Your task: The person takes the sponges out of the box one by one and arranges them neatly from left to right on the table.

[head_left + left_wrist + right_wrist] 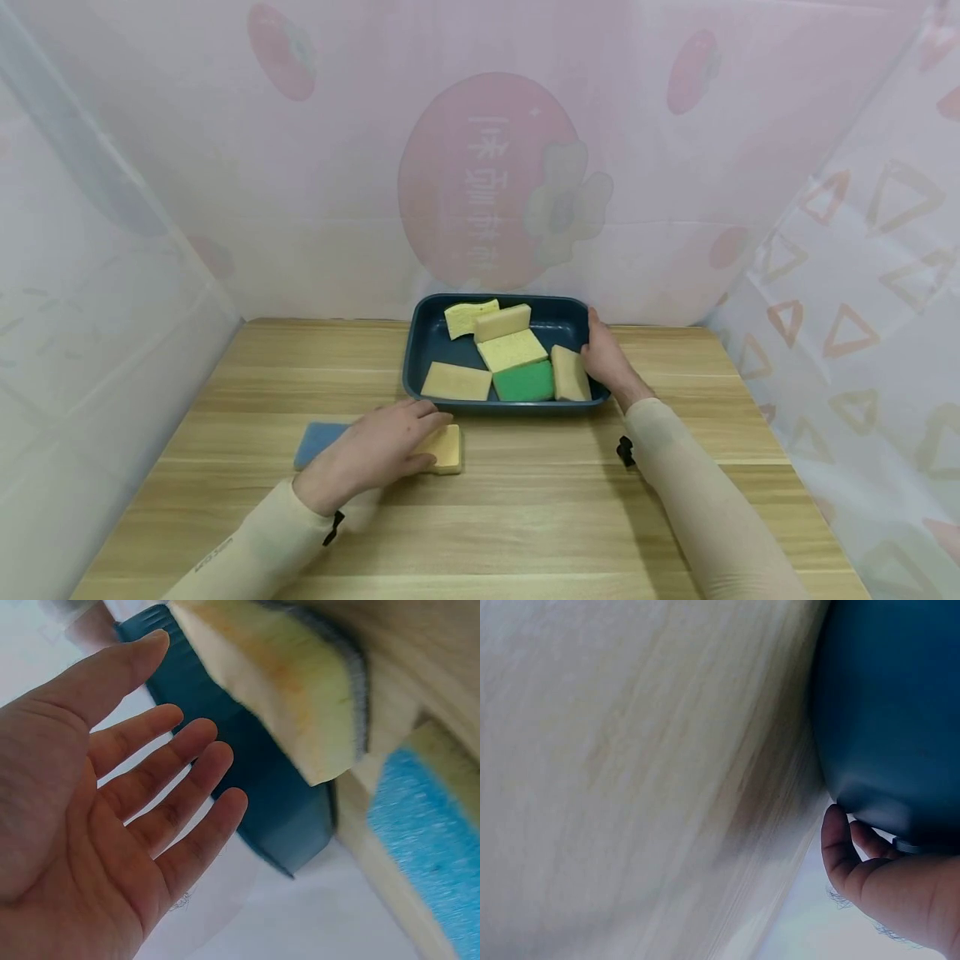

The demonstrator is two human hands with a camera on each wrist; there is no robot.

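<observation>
While spread flat over the pale yellow rectangular sponge (446, 448) on the wooden table (525, 508), left hand (375, 452) with fingers straight and relaxed, clamped on nothing — blue rectangular sponge (317, 440) just beside it, partly under the wrist. Right hand (609, 360) curled round the right rim of the dark blue rectangular plastic tray (558, 316), thumb on the edge. Inside the tray, several sponges — yellow and tan ones around a green sponge (523, 382). Tray toward the table's back edge, near the patterned curtain (495, 167).
</observation>
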